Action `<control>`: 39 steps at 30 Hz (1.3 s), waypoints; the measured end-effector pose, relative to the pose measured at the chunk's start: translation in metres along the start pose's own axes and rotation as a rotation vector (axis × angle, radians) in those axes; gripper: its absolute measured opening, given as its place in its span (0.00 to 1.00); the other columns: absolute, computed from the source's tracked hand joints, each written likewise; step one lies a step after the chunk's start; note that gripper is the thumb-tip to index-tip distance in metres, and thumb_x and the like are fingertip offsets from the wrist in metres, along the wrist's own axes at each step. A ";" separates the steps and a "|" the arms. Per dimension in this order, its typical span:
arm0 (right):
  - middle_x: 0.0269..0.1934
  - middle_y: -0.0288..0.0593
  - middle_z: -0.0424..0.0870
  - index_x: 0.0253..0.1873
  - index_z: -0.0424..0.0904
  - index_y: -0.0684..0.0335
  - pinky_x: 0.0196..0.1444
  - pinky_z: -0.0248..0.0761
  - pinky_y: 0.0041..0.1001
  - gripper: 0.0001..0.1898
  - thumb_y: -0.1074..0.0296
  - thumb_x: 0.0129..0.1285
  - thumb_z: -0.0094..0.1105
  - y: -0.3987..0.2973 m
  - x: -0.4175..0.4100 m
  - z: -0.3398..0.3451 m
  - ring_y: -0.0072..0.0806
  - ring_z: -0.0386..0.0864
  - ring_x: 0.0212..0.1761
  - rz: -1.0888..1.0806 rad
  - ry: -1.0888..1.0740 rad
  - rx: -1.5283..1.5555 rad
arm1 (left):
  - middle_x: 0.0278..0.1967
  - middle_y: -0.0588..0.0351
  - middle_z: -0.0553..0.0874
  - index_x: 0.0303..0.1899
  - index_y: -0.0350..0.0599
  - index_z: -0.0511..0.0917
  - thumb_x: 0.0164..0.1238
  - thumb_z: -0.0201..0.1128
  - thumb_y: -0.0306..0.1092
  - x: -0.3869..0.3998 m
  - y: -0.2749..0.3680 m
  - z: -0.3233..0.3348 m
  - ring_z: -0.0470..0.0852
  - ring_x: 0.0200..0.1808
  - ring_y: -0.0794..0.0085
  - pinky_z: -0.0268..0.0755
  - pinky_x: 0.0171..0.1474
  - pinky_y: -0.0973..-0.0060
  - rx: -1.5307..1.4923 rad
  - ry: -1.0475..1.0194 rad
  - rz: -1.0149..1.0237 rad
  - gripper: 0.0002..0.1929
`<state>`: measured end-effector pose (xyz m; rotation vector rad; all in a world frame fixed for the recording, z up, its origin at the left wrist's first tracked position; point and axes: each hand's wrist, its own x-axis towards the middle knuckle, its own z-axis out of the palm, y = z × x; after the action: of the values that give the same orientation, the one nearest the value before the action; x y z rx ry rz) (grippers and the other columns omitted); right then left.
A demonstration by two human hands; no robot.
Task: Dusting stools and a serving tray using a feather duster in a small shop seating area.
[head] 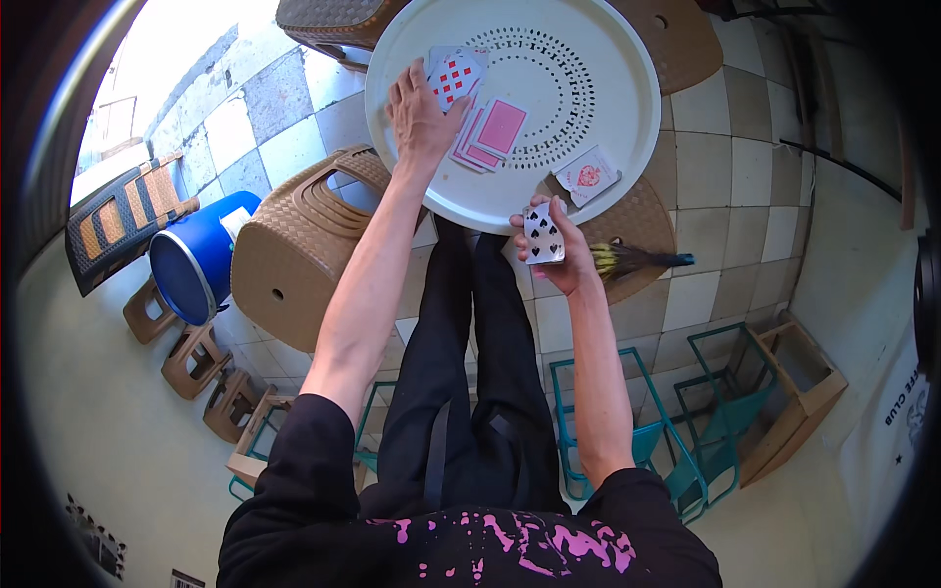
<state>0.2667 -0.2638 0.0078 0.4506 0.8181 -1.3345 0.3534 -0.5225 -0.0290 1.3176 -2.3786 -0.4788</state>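
My left hand (421, 116) is at the left part of a round white plastic table (617, 95), palm down, fingers apart. Its fingertips and thumb lie over or beside face-up playing cards (454, 77), a red diamonds card on top; whether they press on them is unclear. Just right of that thumb, pink-backed cards (502, 126) lie face down in overlapping groups. Near the table's front edge, my right hand (570, 250) grips a pack of cards (544, 237), a spades card facing up. A white card box (588, 176) with a red heart rests at the table's right front.
Brown woven-pattern plastic chairs (294, 257) stand around the table. On the right chair seat (639, 213) lies a hand brush (639, 261). Leftward are a blue drum (195, 257) and small brown stools (192, 360). Green metal-framed chairs (639, 434) stand at the right, on a tiled floor (698, 162).
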 end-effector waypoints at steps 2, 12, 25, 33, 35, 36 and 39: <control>0.45 0.47 0.81 0.56 0.70 0.51 0.33 0.79 0.29 0.21 0.40 0.74 0.54 0.002 0.002 0.002 0.32 0.81 0.34 0.006 -0.005 -0.010 | 0.58 0.45 0.77 0.65 0.40 0.69 0.53 0.79 0.43 0.005 -0.003 0.001 0.72 0.63 0.51 0.64 0.63 0.52 0.012 -0.055 -0.027 0.39; 0.47 0.48 0.82 0.58 0.70 0.52 0.36 0.81 0.32 0.19 0.46 0.74 0.58 0.002 0.008 0.000 0.33 0.82 0.38 -0.057 0.031 -0.039 | 0.40 0.44 0.90 0.49 0.36 0.81 0.59 0.75 0.35 0.002 -0.003 -0.017 0.89 0.42 0.54 0.76 0.53 0.61 -0.433 -0.066 -0.345 0.20; 0.49 0.39 0.85 0.67 0.71 0.56 0.45 0.81 0.31 0.29 0.47 0.69 0.66 -0.004 0.029 0.021 0.27 0.84 0.46 -0.298 0.175 -0.044 | 0.36 0.54 0.90 0.48 0.34 0.82 0.69 0.70 0.32 -0.114 0.060 -0.058 0.87 0.38 0.79 0.79 0.42 0.75 -0.907 -0.407 -0.577 0.13; 0.54 0.41 0.84 0.70 0.70 0.55 0.53 0.79 0.34 0.24 0.58 0.74 0.59 -0.007 0.021 0.032 0.31 0.84 0.52 -0.263 0.083 -0.155 | 0.48 0.43 0.80 0.46 0.34 0.77 0.61 0.74 0.38 -0.138 0.070 -0.060 0.78 0.55 0.51 0.72 0.57 0.61 -0.494 -0.441 -0.239 0.20; 0.55 0.43 0.84 0.71 0.70 0.56 0.54 0.80 0.35 0.23 0.60 0.74 0.58 -0.007 0.020 0.034 0.32 0.83 0.55 -0.237 0.049 -0.121 | 0.54 0.43 0.77 0.47 0.35 0.77 0.59 0.75 0.39 -0.136 0.068 -0.061 0.73 0.62 0.50 0.68 0.62 0.59 -0.488 -0.402 -0.198 0.21; 0.55 0.43 0.84 0.71 0.70 0.56 0.54 0.80 0.35 0.23 0.60 0.74 0.58 -0.006 0.019 0.034 0.32 0.83 0.55 -0.236 0.049 -0.120 | 0.58 0.44 0.74 0.49 0.37 0.76 0.58 0.76 0.40 -0.133 0.066 -0.062 0.70 0.65 0.50 0.65 0.64 0.58 -0.523 -0.360 -0.125 0.23; 0.55 0.46 0.83 0.72 0.68 0.57 0.55 0.79 0.35 0.25 0.52 0.77 0.54 -0.006 0.015 0.029 0.34 0.83 0.57 -0.183 0.073 -0.193 | 0.65 0.46 0.71 0.51 0.40 0.76 0.55 0.77 0.43 -0.122 0.063 -0.068 0.65 0.70 0.50 0.61 0.67 0.54 -0.521 -0.450 0.086 0.27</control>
<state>0.2685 -0.2956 0.0165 0.2780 1.0582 -1.3966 0.4002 -0.3937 0.0400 0.9339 -2.3798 -1.3790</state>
